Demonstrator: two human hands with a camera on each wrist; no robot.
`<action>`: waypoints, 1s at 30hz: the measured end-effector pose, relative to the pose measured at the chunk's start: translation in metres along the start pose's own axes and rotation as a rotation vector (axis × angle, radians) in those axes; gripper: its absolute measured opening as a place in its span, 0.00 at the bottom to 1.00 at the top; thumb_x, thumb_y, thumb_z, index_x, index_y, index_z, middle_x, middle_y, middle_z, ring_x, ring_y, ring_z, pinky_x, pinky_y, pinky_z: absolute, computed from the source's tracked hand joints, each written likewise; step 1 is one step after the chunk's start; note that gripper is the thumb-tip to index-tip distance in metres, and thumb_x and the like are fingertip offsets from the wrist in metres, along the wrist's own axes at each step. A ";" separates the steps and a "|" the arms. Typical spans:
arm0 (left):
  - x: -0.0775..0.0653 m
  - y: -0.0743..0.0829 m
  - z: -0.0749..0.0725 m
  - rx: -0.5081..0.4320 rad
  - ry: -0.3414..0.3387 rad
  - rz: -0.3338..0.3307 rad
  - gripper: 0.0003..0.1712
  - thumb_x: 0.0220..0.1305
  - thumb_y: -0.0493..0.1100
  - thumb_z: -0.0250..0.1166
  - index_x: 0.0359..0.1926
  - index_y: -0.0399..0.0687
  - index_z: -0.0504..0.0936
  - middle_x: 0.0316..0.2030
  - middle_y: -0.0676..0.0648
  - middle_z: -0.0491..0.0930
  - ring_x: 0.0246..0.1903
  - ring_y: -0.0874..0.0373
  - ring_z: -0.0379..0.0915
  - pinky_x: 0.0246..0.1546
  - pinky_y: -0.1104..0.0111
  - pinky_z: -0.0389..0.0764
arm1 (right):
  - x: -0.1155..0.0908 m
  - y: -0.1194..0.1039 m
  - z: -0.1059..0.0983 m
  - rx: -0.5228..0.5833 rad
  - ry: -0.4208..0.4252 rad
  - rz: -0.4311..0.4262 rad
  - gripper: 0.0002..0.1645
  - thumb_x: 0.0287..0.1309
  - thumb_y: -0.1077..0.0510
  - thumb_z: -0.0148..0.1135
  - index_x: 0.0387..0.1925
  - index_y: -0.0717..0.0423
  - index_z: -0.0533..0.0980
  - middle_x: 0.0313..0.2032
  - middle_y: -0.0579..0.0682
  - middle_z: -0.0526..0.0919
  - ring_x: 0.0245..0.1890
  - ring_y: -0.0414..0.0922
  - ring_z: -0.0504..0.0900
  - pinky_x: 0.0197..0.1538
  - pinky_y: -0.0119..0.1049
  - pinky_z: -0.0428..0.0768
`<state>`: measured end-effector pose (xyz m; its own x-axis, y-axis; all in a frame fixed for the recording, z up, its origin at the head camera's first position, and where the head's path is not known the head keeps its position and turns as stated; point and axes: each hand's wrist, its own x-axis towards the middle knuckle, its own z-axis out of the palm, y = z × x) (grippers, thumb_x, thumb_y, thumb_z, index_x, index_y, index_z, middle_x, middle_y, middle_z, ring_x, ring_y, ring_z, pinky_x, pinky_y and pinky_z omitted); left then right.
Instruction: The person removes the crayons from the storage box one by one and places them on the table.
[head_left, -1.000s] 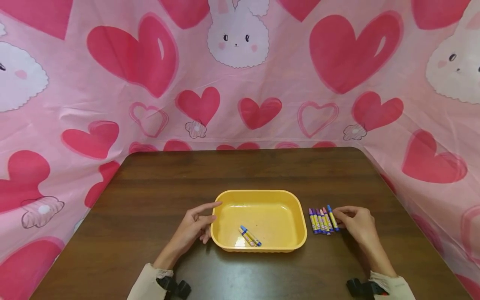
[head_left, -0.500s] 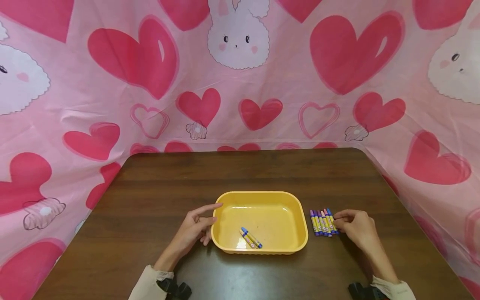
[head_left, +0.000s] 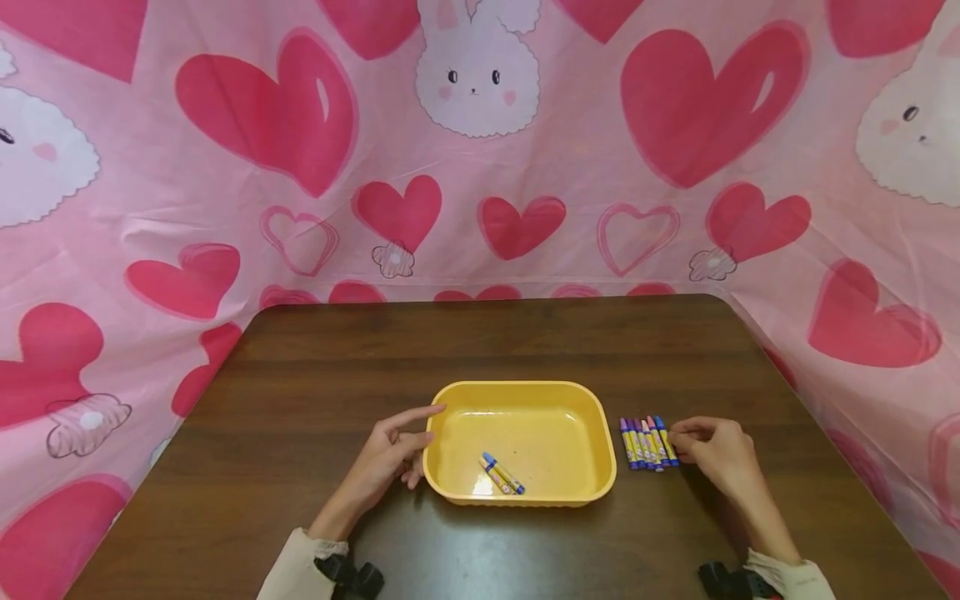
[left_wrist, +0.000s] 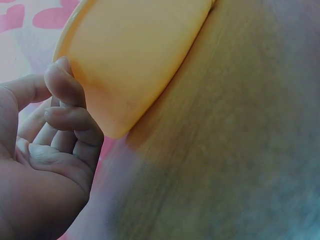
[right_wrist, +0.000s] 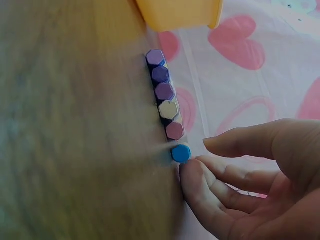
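Observation:
A yellow tray (head_left: 521,442) stands on the table, two crayons (head_left: 501,473) lying in its front left part. My left hand (head_left: 390,450) holds the tray's left rim, index finger over the edge and thumb at the outer wall. Right of the tray, several crayons (head_left: 637,443) with yellow wrappers lie side by side; purple, cream and pink ends show in the right wrist view. Last on the right is a blue crayon (right_wrist: 181,153). My right hand (head_left: 716,450) is close beside it, a fingertip at its side and the fingers parted, not gripping it.
The brown wooden table (head_left: 480,342) reaches back to a pink cloth (head_left: 525,167) with hearts and rabbits, which hangs behind and at both sides. A dark camera strap (head_left: 348,575) sits on each wrist.
The blue crayon, slanted in my right fingers a second ago, now lies level with the row. My right hand has drawn slightly right of it. The left hand and tray stay put.

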<state>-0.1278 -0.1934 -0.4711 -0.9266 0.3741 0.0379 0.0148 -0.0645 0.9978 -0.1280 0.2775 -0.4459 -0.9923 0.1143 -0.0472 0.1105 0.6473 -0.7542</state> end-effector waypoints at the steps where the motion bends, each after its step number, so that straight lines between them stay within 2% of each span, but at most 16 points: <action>1: 0.000 0.000 0.000 0.003 0.001 0.000 0.27 0.73 0.40 0.58 0.69 0.34 0.68 0.13 0.48 0.75 0.10 0.59 0.68 0.12 0.69 0.73 | 0.000 0.000 0.000 0.005 0.003 0.002 0.17 0.62 0.56 0.68 0.41 0.69 0.83 0.33 0.59 0.88 0.26 0.43 0.87 0.30 0.32 0.84; 6: 0.001 0.000 0.000 0.007 0.004 0.007 0.27 0.73 0.40 0.59 0.69 0.34 0.68 0.12 0.48 0.75 0.10 0.58 0.67 0.11 0.68 0.73 | 0.000 0.000 0.001 0.006 0.025 -0.007 0.17 0.62 0.56 0.68 0.42 0.68 0.83 0.34 0.57 0.88 0.26 0.40 0.87 0.31 0.30 0.83; 10: 0.001 0.000 0.000 0.012 0.000 0.005 0.27 0.73 0.40 0.59 0.69 0.35 0.68 0.13 0.48 0.75 0.10 0.57 0.67 0.11 0.68 0.73 | -0.001 -0.007 0.002 -0.029 0.078 -0.055 0.15 0.61 0.55 0.69 0.41 0.64 0.84 0.33 0.54 0.89 0.25 0.36 0.85 0.30 0.26 0.81; 13: 0.001 0.000 0.000 0.013 -0.001 0.003 0.27 0.73 0.41 0.59 0.69 0.35 0.68 0.13 0.49 0.75 0.10 0.59 0.68 0.12 0.69 0.73 | -0.004 -0.021 0.004 -0.071 0.110 -0.114 0.14 0.60 0.53 0.70 0.41 0.59 0.85 0.32 0.50 0.88 0.28 0.35 0.84 0.32 0.26 0.77; 20: -0.001 0.001 -0.001 -0.003 0.009 0.014 0.28 0.73 0.40 0.59 0.69 0.34 0.67 0.14 0.49 0.76 0.10 0.60 0.68 0.12 0.69 0.74 | -0.013 -0.081 0.011 -0.022 0.022 -0.283 0.09 0.60 0.55 0.70 0.40 0.54 0.85 0.35 0.47 0.88 0.36 0.45 0.85 0.38 0.31 0.80; 25: 0.000 0.001 -0.001 -0.003 -0.001 0.024 0.27 0.73 0.39 0.58 0.69 0.34 0.68 0.14 0.49 0.76 0.11 0.60 0.68 0.12 0.69 0.73 | -0.014 -0.121 0.022 0.053 -0.091 -0.354 0.07 0.58 0.59 0.71 0.39 0.54 0.85 0.34 0.45 0.87 0.34 0.42 0.85 0.39 0.32 0.82; 30: 0.001 0.000 0.000 -0.013 -0.012 0.036 0.27 0.73 0.38 0.58 0.69 0.33 0.68 0.14 0.49 0.76 0.10 0.61 0.68 0.11 0.69 0.73 | -0.010 -0.147 0.040 0.047 -0.174 -0.431 0.06 0.56 0.62 0.71 0.37 0.54 0.85 0.32 0.44 0.86 0.33 0.40 0.82 0.39 0.32 0.83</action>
<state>-0.1288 -0.1929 -0.4713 -0.9211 0.3822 0.0743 0.0431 -0.0896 0.9950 -0.1365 0.1512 -0.3606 -0.9421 -0.2885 0.1709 -0.3129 0.5730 -0.7575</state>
